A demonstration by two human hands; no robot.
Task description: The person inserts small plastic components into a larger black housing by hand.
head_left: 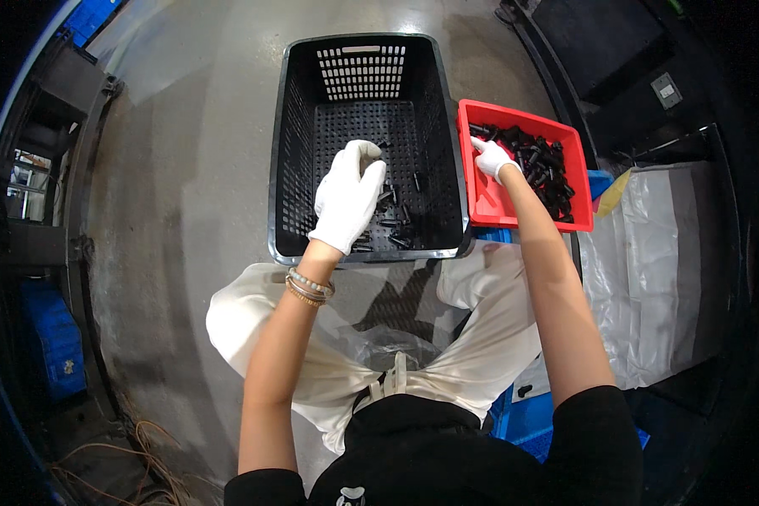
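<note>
My left hand (347, 196), in a white glove, hangs over the near part of a deep black plastic crate (283, 169). Its fingers curl toward the thumb in a pinch; what they hold, if anything, I cannot make out. Several small black bolt-like parts (399, 241) lie scattered on the crate's perforated floor beside and beneath this hand. To the right, my gloved right hand (495, 158) reaches into a shallow red bin (491, 205). Its index finger stretches toward the bin's left wall, and no part shows in the fingers. A heap of black bolt-like parts (548, 173) lies next to it.
The crate and bin stand side by side in front of my knees. Grey plastic sheeting (649, 270) covers something at the right. Dark machinery (603, 51) stands at the far right, with a blue container (52, 337) and loose cables (148, 455) at the left.
</note>
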